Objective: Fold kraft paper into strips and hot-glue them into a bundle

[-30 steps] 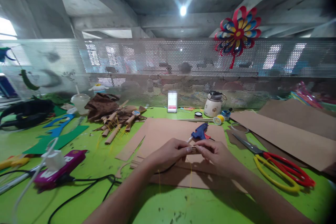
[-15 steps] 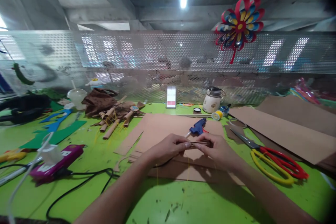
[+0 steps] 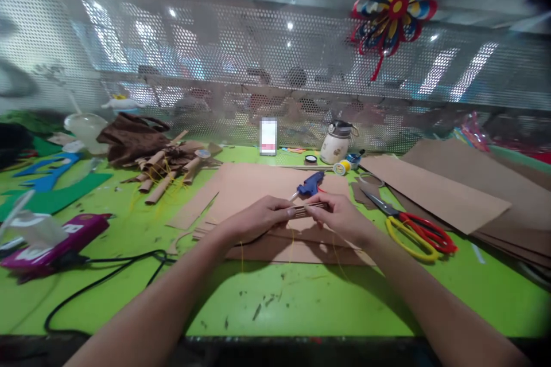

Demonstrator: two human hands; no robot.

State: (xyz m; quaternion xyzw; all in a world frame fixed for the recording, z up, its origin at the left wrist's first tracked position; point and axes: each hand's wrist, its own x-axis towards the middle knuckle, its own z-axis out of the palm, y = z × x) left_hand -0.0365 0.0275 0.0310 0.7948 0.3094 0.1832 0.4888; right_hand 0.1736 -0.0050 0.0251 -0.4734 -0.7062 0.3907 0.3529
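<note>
My left hand (image 3: 267, 215) and my right hand (image 3: 342, 217) meet over the middle of the table. Between their closed fingertips they pinch the two ends of a narrow brown paper bundle (image 3: 301, 211), which looks layered or rolled. Thin yellow threads (image 3: 293, 238) hang below it. Under the hands lie stacked light-brown paper sheets (image 3: 245, 180). A blue glue gun (image 3: 310, 184) rests on the sheets just beyond my fingers.
Red-and-yellow-handled scissors (image 3: 415, 232) and big brown sheets (image 3: 434, 189) lie right. At left are paper rolls (image 3: 161, 188), a purple power strip (image 3: 64, 241) and its black cord. Behind stand a phone (image 3: 268, 136), a bottle (image 3: 336, 142) and yellow thread spool (image 3: 341, 168).
My view has tilted downward and shifted slightly right, bringing the table's front edge into sight. Both hands keep their pinch on the brown paper bundle, whose layered side shows more now.
</note>
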